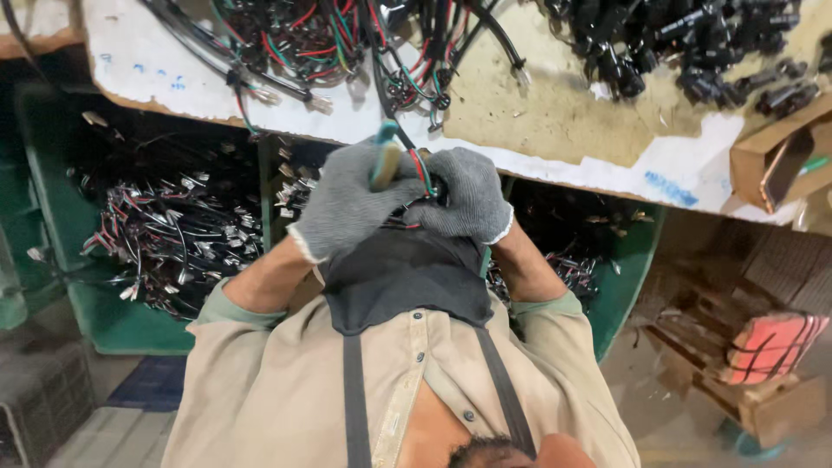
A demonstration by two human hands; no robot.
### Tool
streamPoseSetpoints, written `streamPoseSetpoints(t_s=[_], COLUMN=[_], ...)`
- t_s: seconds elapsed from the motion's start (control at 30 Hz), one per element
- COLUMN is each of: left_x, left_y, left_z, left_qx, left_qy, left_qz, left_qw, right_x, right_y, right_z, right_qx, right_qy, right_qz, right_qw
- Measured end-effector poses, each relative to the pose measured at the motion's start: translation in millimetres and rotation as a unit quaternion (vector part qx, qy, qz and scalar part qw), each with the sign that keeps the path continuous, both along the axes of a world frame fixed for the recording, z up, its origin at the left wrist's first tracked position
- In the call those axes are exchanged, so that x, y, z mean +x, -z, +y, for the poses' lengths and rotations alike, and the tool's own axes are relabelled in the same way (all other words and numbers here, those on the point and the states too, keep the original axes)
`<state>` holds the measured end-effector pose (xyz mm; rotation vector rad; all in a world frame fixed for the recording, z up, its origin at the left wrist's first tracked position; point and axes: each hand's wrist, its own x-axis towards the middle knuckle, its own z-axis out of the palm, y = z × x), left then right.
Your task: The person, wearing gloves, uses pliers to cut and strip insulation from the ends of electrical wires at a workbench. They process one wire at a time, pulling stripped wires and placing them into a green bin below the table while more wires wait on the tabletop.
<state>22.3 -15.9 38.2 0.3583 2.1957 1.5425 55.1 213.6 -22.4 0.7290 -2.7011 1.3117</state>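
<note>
While gripping teal-handled tool (384,156) in left hand (347,204), wire bundle (422,169) in right hand (468,199): could nick insulation.

This is a wiring workshop or small assembly plant: a worn, chipped tabletop (555,113) heaped with wire harnesses (329,39) and black connectors (693,43), green bins (113,321) below crammed with more cut wires, and cardboard boxes (771,156) at the side.
</note>
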Motion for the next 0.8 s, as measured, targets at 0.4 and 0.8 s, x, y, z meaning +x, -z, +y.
streamPoseSetpoints(t_s=[0.4, 0.8], left_x=[3, 75], left_y=[-25, -7], left_z=[-21, 23], left_qx=[0.255, 0.292], left_qy=[-0.119, 0.296], left_qz=[0.08, 0.039], left_qw=[0.956, 0.909], right_x=[8, 26], right_y=[-2, -11], right_z=[-8, -35], right_qx=[0.075, 0.165], right_qy=[-0.032, -0.296], right_qz=[-0.04, 0.0], right_qw=[0.996, 0.941])
